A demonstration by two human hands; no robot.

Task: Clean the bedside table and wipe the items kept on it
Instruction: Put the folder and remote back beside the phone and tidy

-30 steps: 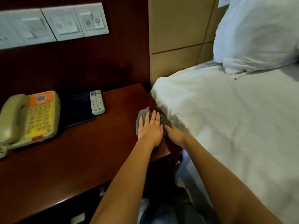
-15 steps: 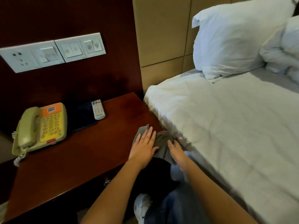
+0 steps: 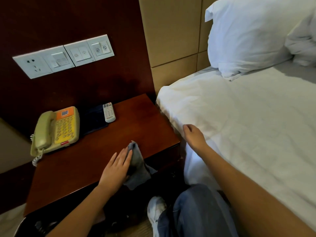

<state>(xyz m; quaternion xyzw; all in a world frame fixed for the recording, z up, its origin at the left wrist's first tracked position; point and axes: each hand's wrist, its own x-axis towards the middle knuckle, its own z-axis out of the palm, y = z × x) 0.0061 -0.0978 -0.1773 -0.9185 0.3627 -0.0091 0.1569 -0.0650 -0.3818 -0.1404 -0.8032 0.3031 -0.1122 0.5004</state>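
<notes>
The dark wooden bedside table (image 3: 95, 161) stands left of the bed. A grey cloth (image 3: 137, 166) lies at its front right edge and hangs partly over it. My left hand (image 3: 116, 170) rests flat on the cloth's left part, fingers together. My right hand (image 3: 194, 136) hovers at the edge of the white sheet, fingers loosely curled, holding nothing. At the table's back left sit a beige and yellow telephone (image 3: 57, 129), a dark folder (image 3: 94, 118) and a white remote (image 3: 109, 112).
The bed with white sheet (image 3: 248, 117) and pillows (image 3: 246, 35) fills the right. A switch and socket panel (image 3: 63, 56) is on the dark wall above the table. My knee in jeans (image 3: 196, 211) and a white shoe (image 3: 156, 211) are below.
My right hand has let go of the cloth and lifted to the bed's edge. My left hand has slid the cloth leftward along the table's front. The camera has pulled back.
</notes>
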